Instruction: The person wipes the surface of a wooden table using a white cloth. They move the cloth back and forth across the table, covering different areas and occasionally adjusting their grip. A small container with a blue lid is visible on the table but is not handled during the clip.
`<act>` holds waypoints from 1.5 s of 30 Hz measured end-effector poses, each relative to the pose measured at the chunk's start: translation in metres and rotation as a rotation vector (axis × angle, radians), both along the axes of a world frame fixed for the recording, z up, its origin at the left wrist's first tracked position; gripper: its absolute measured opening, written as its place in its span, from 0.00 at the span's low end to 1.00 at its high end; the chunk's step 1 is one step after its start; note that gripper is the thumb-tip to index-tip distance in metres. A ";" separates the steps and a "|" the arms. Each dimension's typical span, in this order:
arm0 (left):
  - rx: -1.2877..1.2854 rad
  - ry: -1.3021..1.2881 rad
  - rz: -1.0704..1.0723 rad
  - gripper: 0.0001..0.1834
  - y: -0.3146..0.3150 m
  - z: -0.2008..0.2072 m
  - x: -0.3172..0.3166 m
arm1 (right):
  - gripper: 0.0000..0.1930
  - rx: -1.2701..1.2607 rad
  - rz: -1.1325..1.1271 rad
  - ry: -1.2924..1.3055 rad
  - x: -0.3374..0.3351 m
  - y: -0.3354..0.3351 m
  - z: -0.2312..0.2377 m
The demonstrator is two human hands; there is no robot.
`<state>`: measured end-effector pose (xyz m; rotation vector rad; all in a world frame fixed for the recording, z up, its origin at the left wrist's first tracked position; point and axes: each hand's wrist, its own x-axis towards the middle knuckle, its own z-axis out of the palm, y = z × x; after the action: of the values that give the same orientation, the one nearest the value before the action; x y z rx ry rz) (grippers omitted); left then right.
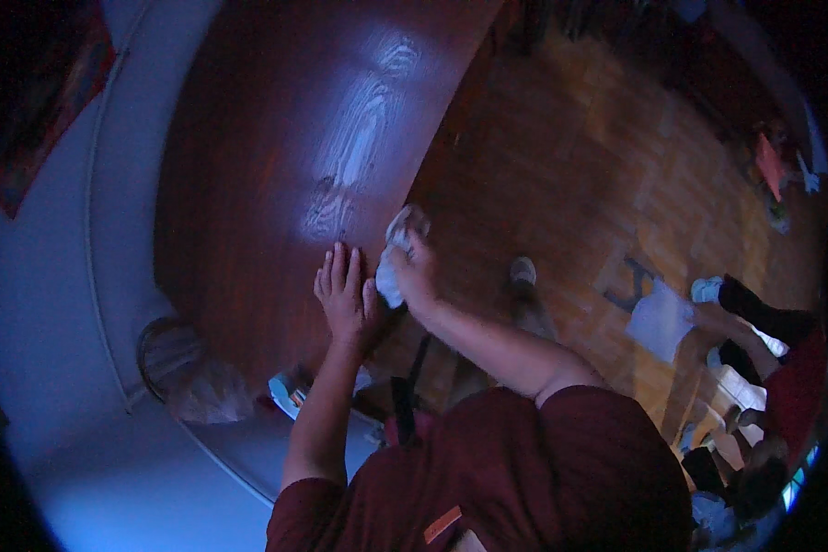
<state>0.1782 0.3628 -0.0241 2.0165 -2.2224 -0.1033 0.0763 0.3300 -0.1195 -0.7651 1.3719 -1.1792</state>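
Note:
A dark reddish-brown wooden tabletop (239,184) stretches ahead of me, with a bright streak of reflected light on its grain. My left hand (343,299) lies flat near its close end, fingers spread and holding nothing. At the tabletop's right edge, my right hand (418,276) is closed around a crumpled white cloth (391,276). Part of the cloth shows above the fingers and part hangs below them, beside my left thumb. The underside of the cloth is hidden, so I cannot tell how much of it touches the wood.
Left of my left arm are a clear plastic bag (202,386) and a light-blue container (286,390). A pale wall (46,304) borders the tabletop's left side. On the right, over the parquet floor (561,156), a person in dark red (796,396) is near a whitish sheet (661,320).

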 end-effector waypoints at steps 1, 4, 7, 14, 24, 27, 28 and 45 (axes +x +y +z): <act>-0.020 0.022 -0.008 0.26 0.000 -0.003 0.004 | 0.20 0.003 0.022 -0.097 0.005 0.010 0.001; -0.037 0.058 -0.004 0.25 0.003 -0.011 0.013 | 0.17 0.064 0.034 -0.272 -0.006 0.002 0.007; -0.026 0.167 -0.038 0.24 0.003 -0.002 0.012 | 0.19 -0.008 -0.132 -0.375 -0.046 -0.061 0.005; -0.023 0.166 -0.050 0.25 0.097 0.024 0.014 | 0.27 -0.110 -0.222 -0.081 -0.058 -0.090 0.019; -0.034 0.221 -0.061 0.26 0.182 0.031 0.038 | 0.25 0.122 0.079 -0.100 0.060 0.121 0.035; -0.037 0.253 -0.053 0.26 0.195 0.037 0.043 | 0.25 0.085 -0.076 -0.434 0.034 0.073 0.051; -0.037 0.267 -0.052 0.26 0.198 0.039 0.042 | 0.26 0.055 -0.081 -0.342 0.016 0.044 0.040; -0.071 0.468 0.078 0.21 0.225 0.027 0.064 | 0.19 0.814 0.095 -0.593 0.128 0.197 -0.024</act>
<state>0.2424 0.5878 0.0031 1.8090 -1.8292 -0.4327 0.2047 0.5271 -0.1436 0.1045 1.1379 -0.5944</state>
